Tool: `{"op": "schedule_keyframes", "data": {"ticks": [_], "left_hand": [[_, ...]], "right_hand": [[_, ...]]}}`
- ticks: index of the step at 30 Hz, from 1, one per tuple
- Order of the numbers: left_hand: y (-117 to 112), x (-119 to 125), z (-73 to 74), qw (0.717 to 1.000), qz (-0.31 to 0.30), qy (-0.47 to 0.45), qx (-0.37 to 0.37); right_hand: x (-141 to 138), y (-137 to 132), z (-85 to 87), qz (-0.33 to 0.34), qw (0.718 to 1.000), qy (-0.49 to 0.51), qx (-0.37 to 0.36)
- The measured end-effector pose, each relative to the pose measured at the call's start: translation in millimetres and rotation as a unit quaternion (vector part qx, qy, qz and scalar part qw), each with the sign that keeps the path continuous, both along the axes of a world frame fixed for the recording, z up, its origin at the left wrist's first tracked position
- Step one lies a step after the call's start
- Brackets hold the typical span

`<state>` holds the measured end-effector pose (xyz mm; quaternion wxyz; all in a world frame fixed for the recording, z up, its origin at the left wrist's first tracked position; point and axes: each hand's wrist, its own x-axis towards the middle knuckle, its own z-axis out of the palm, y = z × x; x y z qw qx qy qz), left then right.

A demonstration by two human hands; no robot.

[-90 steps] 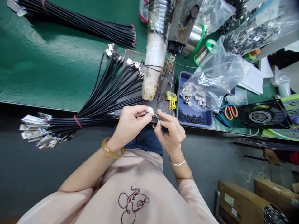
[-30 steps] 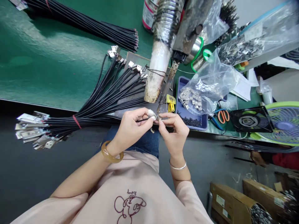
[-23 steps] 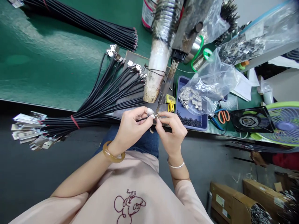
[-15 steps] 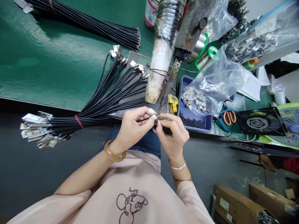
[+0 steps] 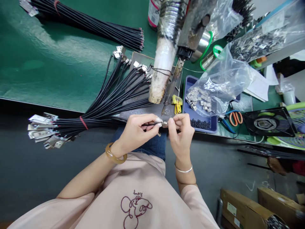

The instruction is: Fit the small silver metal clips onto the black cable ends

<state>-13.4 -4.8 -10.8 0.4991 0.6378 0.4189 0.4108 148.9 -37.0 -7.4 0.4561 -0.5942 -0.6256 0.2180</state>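
Head view, centre: your left hand [image 5: 136, 129] pinches slim, smooth black cable [image 5: 149, 124]; your right hand [image 5: 182, 135] curls nearly closed, hold unclear.

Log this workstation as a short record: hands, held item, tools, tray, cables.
Left hand: pinching a black cable
Right hand: thumb and forefinger near the metal connector; contact too small to tell
Connector position: just beyond the left fingertips, between the hands
Soldering iron: angled down above the hands, beside a taped, white-ended hose
Blue tray: loose small black pieces, plus a clear bag with metal pieces
Banded cable bundles: one overhanging the table edge, one farther back
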Motion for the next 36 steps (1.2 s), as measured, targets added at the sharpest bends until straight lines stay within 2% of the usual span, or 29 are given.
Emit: {"op": "schedule_keyframes", "data": {"ticks": [3,5,7,9,12,15,23,29,32,34,36], "left_hand": [[0.5,-2.6,-0.2,0.999,-0.007,0.014,0.031],[1.3,-2.9,0.4,1.000,-0.003,0.010,0.022],[2.1,-1.9,1.0,1.000,0.004,0.002,-0.003],[3.1,-0.2,0.8,1.000,0.011,-0.008,-0.026],[4.9,2.8,-0.5,0.998,0.024,-0.022,-0.045],[6.7,5.9,-1.2,0.997,0.041,-0.035,-0.060],[7.9,9.8,6.4,0.993,0.082,-0.052,-0.071],[4.9,6.4,2.1,0.996,0.056,-0.023,-0.062],[3.2,5.2,1.3,0.997,0.046,-0.019,-0.058],[2.1,4.4,2.1,0.998,0.035,-0.017,-0.052],[1.3,2.9,3.1,0.999,0.020,-0.011,-0.037]], "right_hand": [[1.1,1.0,-0.2,0.034,0.996,0.058,-0.064],[1.1,0.5,-1.9,0.034,0.995,0.066,-0.060],[0.5,-0.5,-4.3,0.004,0.999,0.037,-0.009],[-0.3,-1.5,-6.3,-0.025,0.997,-0.014,0.077],[-1.8,-1.6,-7.9,-0.008,0.983,-0.083,0.162],[-3.8,0.8,-8.5,0.014,0.980,-0.108,0.166],[-4.3,7.9,-3.8,0.021,0.971,-0.131,0.197],[0.8,1.1,-6.7,0.056,0.962,-0.177,0.200],[0.9,-0.3,-7.1,0.053,0.963,-0.168,0.203],[0.3,-0.1,-6.1,0.033,0.975,-0.129,0.177],[0.1,0.5,-4.5,0.011,0.992,-0.066,0.103]]}}
